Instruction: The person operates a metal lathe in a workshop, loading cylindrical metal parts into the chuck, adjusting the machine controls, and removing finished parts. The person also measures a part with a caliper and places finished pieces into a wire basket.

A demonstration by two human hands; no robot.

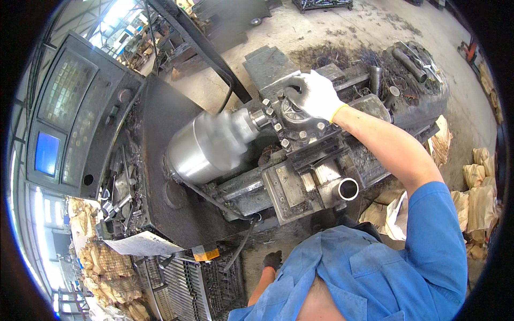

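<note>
A metal lathe stands before me, its chuck (pixel 201 150) blurred as if spinning. Close to the chuck's right end sits the square tool post (pixel 293 113), with bolts round its top. My right hand (pixel 317 97), in a white glove with darkened fingertips, is closed at the top of the tool post, its fingers curled round what looks like its handle; the hand covers most of it. Down by my waist is my left hand (pixel 272 260) in a dark glove, below the lathe's front edge. Its fingers are too small and dark to read.
A control cabinet (pixel 64 112) with a blue screen stands left. A short metal tube (pixel 348 189) rests upright on the carriage. More tubes and tools lie on the tailstock end (pixel 412 64). Below left is a slatted grate (pixel 184 289); brown sacks (pixel 476 187) are piled right.
</note>
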